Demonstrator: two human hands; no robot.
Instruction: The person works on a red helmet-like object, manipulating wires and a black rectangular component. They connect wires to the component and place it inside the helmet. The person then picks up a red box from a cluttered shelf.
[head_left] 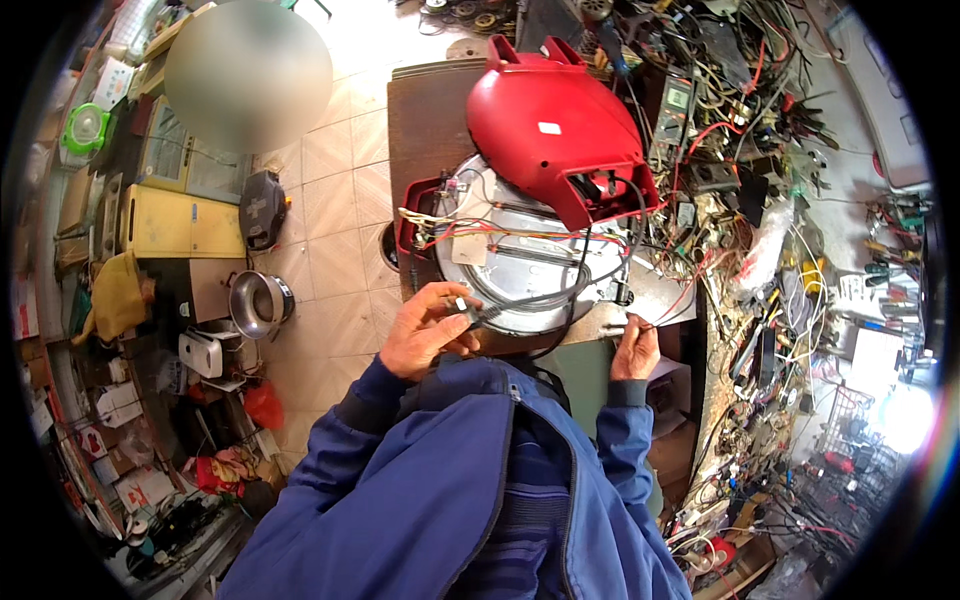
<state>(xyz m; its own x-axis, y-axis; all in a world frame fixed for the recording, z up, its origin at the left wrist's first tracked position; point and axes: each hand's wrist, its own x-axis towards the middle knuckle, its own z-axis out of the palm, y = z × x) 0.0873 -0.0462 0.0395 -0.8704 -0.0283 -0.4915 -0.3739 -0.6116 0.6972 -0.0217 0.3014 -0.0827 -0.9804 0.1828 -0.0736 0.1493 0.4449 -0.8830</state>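
My left hand (430, 325) pinches the plug (470, 310) of a black power cord (545, 298). The cord loops over an opened appliance with a round metal pan (515, 280), across which red, yellow and white wires run. On the right, my right hand (636, 350) has its fingers closed on a thin, dark test probe (618, 326), partly hidden by the fingers; a red lead runs close by. Behind the pan rests the appliance's red plastic housing (550, 110). A multimeter (676, 105) with a small display stands to the right of the housing.
Tangled cables, tools and parts crowd the bench (715, 370) along the right. The appliance sits on a brown wooden table (425, 110). Left of it, a metal pot (262, 303) and a dark case (263, 210) stand by the yellow cabinet (185, 222). A blurred round patch covers the upper left.
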